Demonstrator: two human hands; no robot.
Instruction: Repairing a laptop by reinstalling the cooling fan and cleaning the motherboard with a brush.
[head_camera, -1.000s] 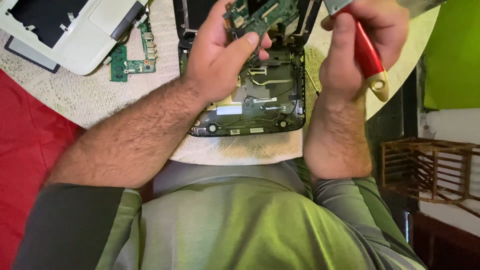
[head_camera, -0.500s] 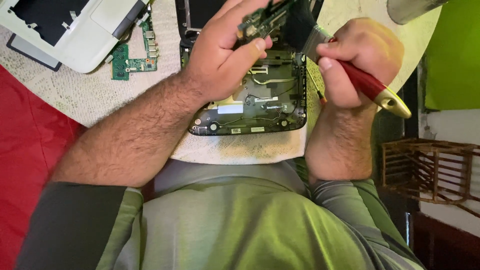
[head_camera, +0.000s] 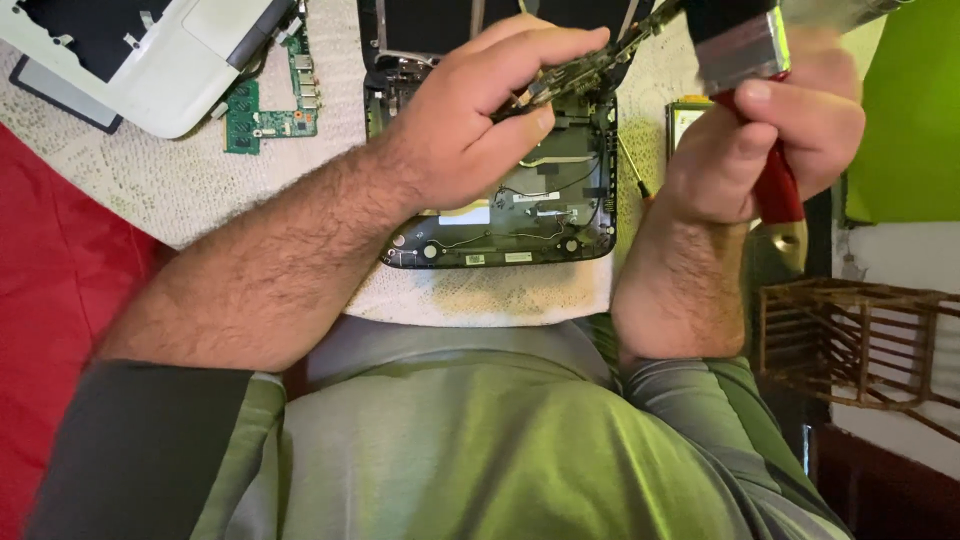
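Circuit board (head_camera: 580, 75): green, tilted, pinched between thumb and fingers of the left hand (head_camera: 470, 130), held above the open black laptop base (head_camera: 510, 220) near the desk's (head_camera: 150, 180) front edge. Brush (head_camera: 745, 60): red handle, metal ferrule, gripped in the closed fist of the right hand (head_camera: 765, 135), just right of the board's raised end. Small green board (head_camera: 270, 105): lies flat toward the far left of the desk, beside a white laptop cover (head_camera: 150, 50). Wooden rack (head_camera: 860, 345): off the desk, at right.
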